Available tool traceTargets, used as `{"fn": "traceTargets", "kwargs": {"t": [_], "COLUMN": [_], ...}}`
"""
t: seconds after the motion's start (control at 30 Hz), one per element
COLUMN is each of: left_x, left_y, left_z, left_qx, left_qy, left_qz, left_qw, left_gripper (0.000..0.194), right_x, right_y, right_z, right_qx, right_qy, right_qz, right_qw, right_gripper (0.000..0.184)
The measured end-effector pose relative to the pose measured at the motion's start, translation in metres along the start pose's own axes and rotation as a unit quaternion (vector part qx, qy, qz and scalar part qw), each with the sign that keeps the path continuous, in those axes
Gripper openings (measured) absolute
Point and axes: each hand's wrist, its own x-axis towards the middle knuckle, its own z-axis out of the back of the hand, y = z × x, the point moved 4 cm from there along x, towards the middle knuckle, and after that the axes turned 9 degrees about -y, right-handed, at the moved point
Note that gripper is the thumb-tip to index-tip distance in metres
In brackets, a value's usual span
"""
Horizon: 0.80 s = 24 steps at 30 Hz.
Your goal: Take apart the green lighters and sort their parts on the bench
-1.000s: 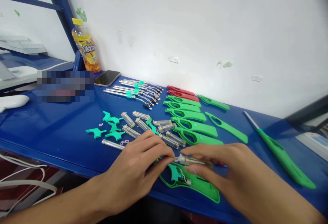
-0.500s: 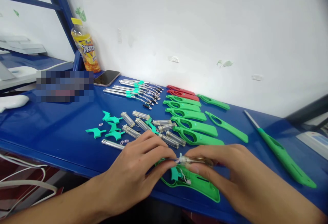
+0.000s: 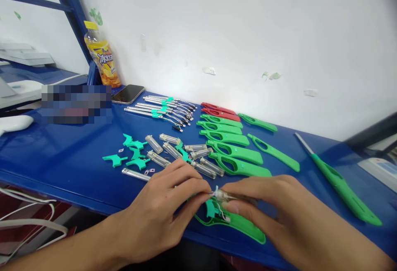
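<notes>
My right hand (image 3: pixel 266 202) grips a clear lighter fuel tank (image 3: pixel 221 196) between thumb and fingers, its valve end facing left. Thumb and fingertips of my left hand (image 3: pixel 173 200) are pinched together right at that valve end, on something too small to make out. Below both hands lies an open green lighter half-shell (image 3: pixel 248 225), partly hidden by them. In it sit a teal trigger (image 3: pixel 211 209) and a white wire. Behind my left hand are several loose clear tanks (image 3: pixel 156 159), teal triggers (image 3: pixel 138 163), tiny pale clips and a metal tube (image 3: pixel 135 174).
Metal lighter tubes with wires (image 3: pixel 161 107) lie in a row farther back. Green shells (image 3: pixel 235 153) and red shells (image 3: pixel 221 111) are lined up beside them. An assembled green lighter (image 3: pixel 341 184) lies right. A phone (image 3: pixel 128 94) and drink bottle (image 3: pixel 104 60) stand near the wall.
The fuel tank has tilted slightly in my right hand. My left fingertips have shifted a little left, still pinched at its valve end.
</notes>
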Motion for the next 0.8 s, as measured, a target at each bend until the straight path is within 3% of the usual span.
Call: {"fn": "traceTargets", "kwargs": {"t": [0.8], "left_x": [-0.0022], "left_y": [0.0016], "left_z": [-0.0008], "left_qx": [-0.021], "left_qy": [0.018], "left_qz": [0.008], "left_qw": [1.0], "left_gripper": [0.011], "right_x": [-0.0024], "right_y": [-0.0051], "right_z": [-0.0007], "right_qx": [0.019], "right_qy": [0.024], "right_qz": [-0.021], "right_qw": [0.999], "right_gripper": [0.029]}}
